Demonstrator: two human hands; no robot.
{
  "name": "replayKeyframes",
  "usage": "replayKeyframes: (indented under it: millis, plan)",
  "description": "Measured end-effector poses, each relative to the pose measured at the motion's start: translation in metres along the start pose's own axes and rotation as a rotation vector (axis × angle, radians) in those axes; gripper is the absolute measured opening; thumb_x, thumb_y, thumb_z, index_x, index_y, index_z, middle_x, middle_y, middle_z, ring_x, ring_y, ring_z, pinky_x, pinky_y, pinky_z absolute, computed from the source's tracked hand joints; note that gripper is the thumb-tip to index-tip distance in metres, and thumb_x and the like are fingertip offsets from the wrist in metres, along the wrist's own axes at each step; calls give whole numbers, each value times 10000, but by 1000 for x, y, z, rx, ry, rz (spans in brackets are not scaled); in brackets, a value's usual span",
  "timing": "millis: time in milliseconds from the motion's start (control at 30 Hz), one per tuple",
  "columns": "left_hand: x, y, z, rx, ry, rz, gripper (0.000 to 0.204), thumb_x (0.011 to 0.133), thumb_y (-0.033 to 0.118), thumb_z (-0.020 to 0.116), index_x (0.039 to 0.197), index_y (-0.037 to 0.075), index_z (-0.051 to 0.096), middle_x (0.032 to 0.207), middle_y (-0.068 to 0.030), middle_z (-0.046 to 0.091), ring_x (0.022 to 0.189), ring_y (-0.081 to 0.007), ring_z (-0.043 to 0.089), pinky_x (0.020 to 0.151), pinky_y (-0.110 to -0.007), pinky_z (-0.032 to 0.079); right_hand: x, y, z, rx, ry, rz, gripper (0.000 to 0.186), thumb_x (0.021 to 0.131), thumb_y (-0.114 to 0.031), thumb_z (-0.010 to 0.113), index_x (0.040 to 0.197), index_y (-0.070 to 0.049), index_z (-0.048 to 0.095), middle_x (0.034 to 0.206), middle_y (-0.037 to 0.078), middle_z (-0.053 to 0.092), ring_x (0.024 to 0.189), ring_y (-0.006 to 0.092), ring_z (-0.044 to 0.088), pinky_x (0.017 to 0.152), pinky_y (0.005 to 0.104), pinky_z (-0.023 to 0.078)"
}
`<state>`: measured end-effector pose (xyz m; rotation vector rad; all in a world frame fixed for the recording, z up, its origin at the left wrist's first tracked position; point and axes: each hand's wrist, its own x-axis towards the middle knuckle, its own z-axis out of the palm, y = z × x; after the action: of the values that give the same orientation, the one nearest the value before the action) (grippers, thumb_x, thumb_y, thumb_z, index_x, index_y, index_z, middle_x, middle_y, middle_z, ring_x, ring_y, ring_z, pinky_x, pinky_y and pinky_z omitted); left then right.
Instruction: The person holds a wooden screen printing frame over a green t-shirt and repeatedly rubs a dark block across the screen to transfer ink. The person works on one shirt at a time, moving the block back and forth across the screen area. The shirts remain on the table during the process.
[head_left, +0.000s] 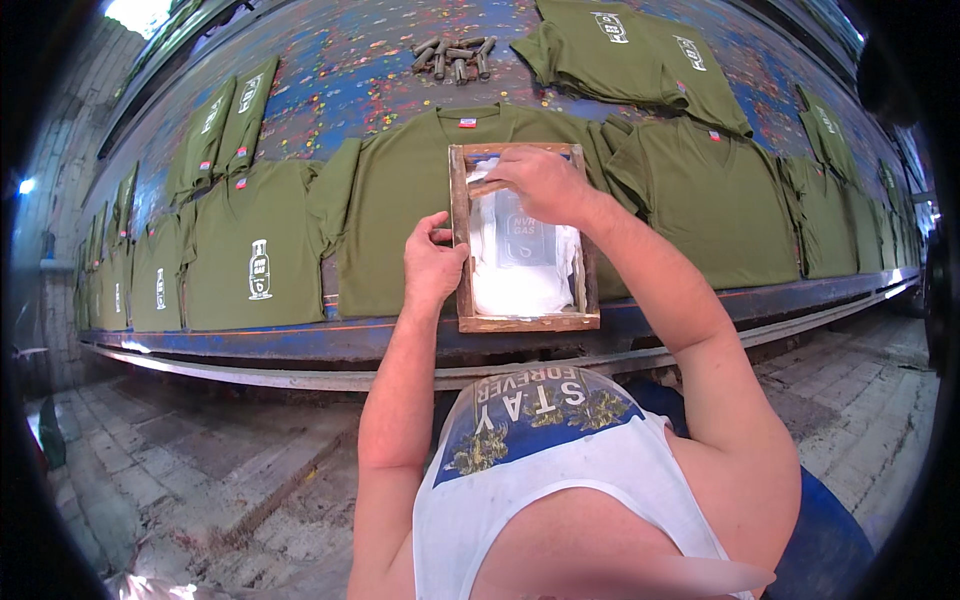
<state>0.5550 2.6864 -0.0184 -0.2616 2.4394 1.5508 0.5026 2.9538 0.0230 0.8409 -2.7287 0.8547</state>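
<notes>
A long paint-spattered bench is covered with a row of olive green shirts. Beyond the middle shirt, a cluster of small dark cylinders is seen.

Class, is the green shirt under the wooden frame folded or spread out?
Spread out: the shirt lies flat, collar up, beneath the frame.

Floor: grey paving blocks, lower frame.
Table: long, paint-speckled blue top, across upper frame.
Light: bright opening, upper left.
</notes>
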Motion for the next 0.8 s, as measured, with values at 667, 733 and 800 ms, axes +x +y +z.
replayKeyframes:
  millis: [667, 733, 800]
  plan:
    - [22, 47, -51, 914, -308, 839, 469, 938, 5, 735, 1407, 34, 731, 1606, -136, 681, 1348, -378, 692, 1121, -517, 566, -48, -14, -6, -63, 62, 119, 399, 865, 40, 737, 1222, -91, 855, 1163, 132, 822, 1127, 383, 783, 988, 500, 624]
    - [27, 49, -52, 911, -304, 895, 467, 916, -20, 714, 1379, 32, 747, 1583, -140, 697, 1323, -372, 708, 1107, -510, 574, -65, -32, -5, -61, -27, 88, 410, 836, 28, 759, 1214, -96, 858, 1147, 124, 821, 1118, 368, 787, 985, 488, 628]
    - [31, 50, -53, 904, -331, 894, 460, 913, -45, 682, 1361, 25, 760, 1571, -153, 704, 1328, -381, 711, 1117, -510, 576, -87, -54, -3, -32, -10, 94, 411, 816, 18, 773, 1200, -98, 861, 1146, 116, 821, 1108, 351, 789, 984, 479, 628]
